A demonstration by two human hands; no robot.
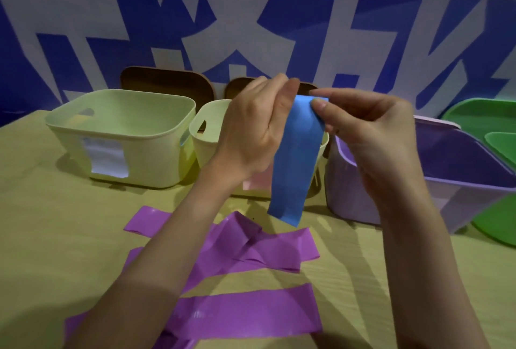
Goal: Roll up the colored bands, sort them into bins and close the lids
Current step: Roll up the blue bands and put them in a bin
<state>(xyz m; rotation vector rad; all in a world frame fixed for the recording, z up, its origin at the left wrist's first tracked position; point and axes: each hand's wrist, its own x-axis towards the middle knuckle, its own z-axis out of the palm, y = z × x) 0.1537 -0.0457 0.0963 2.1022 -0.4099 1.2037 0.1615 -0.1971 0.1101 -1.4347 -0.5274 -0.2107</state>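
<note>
Hands hold the blue band (296, 158) up by its top edge above the table (42, 223), left hand (251, 131) and right hand (371, 136) both pinching it, probably so it hangs straight for rolling.

The setting is a staged indoor work station, not a home or kitchen. Beyond both hands, a wall (251, 13) carries large blue-and-white graphic lettering, as on a printed backdrop. Below the hands, a table (55, 223) has a plain yellowish-tan cover. Open plastic bins (122, 136) stand in a row between hands and wall, with brown lids (167, 80) propped behind them against the wall.
</note>
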